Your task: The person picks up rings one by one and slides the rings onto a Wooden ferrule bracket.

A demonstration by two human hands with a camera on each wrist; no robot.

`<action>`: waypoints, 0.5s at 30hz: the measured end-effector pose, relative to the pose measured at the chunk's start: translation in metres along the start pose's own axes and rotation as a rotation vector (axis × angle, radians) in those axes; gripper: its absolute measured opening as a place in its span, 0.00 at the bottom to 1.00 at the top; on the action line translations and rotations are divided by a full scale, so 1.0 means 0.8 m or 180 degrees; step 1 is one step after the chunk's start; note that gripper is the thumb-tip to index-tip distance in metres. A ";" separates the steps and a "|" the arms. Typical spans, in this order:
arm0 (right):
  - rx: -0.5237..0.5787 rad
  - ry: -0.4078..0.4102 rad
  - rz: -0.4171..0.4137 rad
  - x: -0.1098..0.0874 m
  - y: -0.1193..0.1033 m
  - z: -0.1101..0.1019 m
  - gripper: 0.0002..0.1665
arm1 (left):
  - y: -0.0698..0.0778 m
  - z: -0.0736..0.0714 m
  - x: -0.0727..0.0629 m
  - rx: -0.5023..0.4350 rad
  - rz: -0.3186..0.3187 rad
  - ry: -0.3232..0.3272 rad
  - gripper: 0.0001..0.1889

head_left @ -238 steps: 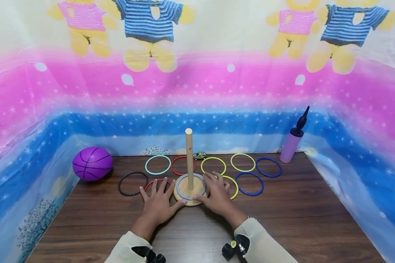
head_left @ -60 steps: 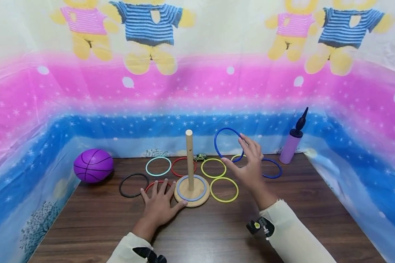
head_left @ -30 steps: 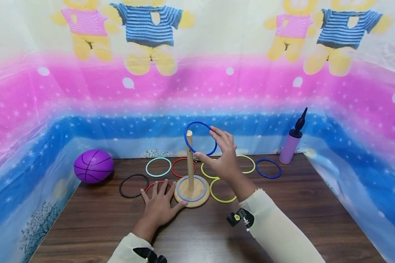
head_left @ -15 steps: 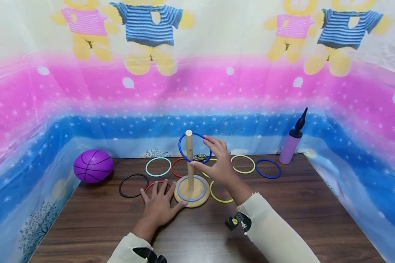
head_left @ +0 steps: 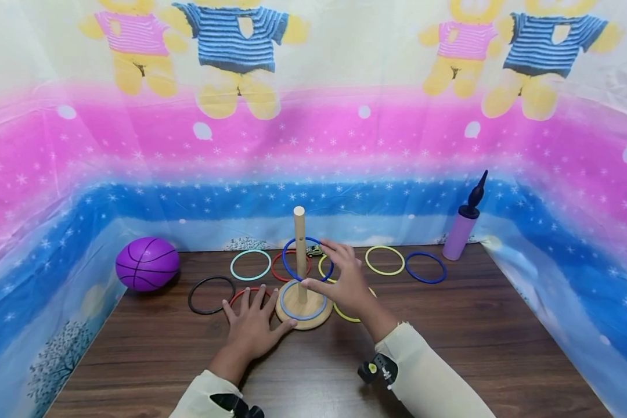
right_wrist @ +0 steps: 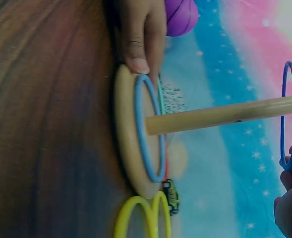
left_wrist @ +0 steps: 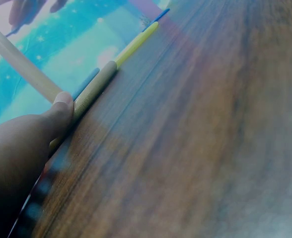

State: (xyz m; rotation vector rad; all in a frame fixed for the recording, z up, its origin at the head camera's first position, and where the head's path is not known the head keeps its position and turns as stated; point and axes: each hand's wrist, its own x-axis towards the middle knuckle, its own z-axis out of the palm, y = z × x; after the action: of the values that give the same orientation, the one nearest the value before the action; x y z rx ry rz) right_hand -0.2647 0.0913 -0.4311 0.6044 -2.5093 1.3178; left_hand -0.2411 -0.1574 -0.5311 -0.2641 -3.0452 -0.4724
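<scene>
In the head view a wooden peg [head_left: 299,225] stands upright on a round wooden base [head_left: 291,303]. A light blue ring [right_wrist: 138,119] lies flat on that base around the peg. My right hand [head_left: 349,287] pinches a dark blue ring [head_left: 284,262] between thumb and fingers at its right side. This ring encircles the peg, held above the base, as the right wrist view also shows. My left hand [head_left: 253,325] rests with spread, straight fingers beside the base, its thumb [left_wrist: 61,106] on the base's edge. A red ring [head_left: 240,294] lies partly under the left fingers.
Around the base lie a black ring [head_left: 190,296], a turquoise ring [head_left: 232,264], another red ring [head_left: 273,266], several yellow rings [head_left: 385,247] and a second blue ring [head_left: 426,283]. A toy car [head_left: 313,251], a purple ball [head_left: 147,264] and a pump [head_left: 460,235] stand farther back.
My right hand picked up the dark blue ring from the right, carried it left over the peg's top and has lowered it along the peg. The left hand has stayed at the base.
</scene>
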 end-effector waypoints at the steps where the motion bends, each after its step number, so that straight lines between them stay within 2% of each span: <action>1: 0.0037 -0.0012 0.0033 -0.002 0.001 0.002 0.54 | 0.000 0.000 0.000 -0.0005 0.0003 0.0003 0.50; 4: 0.0100 -0.0027 0.0057 -0.006 0.007 0.008 0.54 | 0.000 0.000 0.000 -0.0012 0.0005 0.0005 0.50; 10: 0.0011 -0.0050 0.0035 -0.013 0.020 0.019 0.53 | 0.000 0.000 -0.001 -0.0027 0.0016 0.0019 0.49; 15: 0.0008 -0.0106 0.0128 -0.018 0.028 0.027 0.54 | -0.001 0.000 -0.001 -0.0033 0.0027 0.0034 0.49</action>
State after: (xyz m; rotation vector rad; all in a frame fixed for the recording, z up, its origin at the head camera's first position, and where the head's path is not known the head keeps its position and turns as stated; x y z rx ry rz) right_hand -0.2627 0.0882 -0.4653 0.5838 -2.5595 1.3359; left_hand -0.2403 -0.1580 -0.5313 -0.2738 -3.0309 -0.4877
